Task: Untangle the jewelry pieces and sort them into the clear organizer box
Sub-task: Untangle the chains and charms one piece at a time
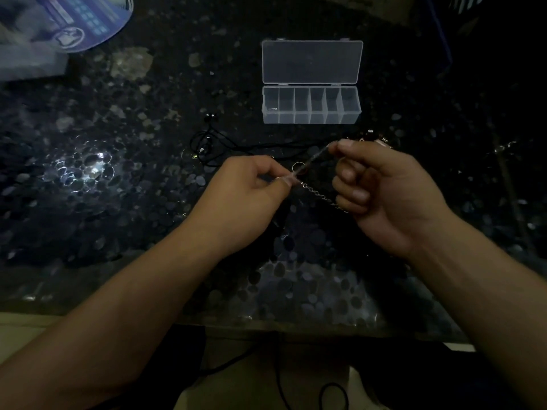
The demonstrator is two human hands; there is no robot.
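Note:
My left hand [251, 193] and my right hand [381, 190] hold a thin silver chain [318, 192] above the dark table. The chain is stretched between them, with each hand pinching one part. A small ring [297, 166] lies on the table just behind the chain. A black cord necklace [213, 143] with dark beads lies to the left of my hands. More small metal pieces [379, 140] show behind my right hand, partly hidden. The clear organizer box [310, 119] stands open behind, lid flipped back, with several compartments in a row.
The table is dark stone with pebble pattern and a bright glare spot [85, 170] at the left. A blue and white package [74, 22] lies at the far left corner. The table's front edge [266, 324] runs below my forearms.

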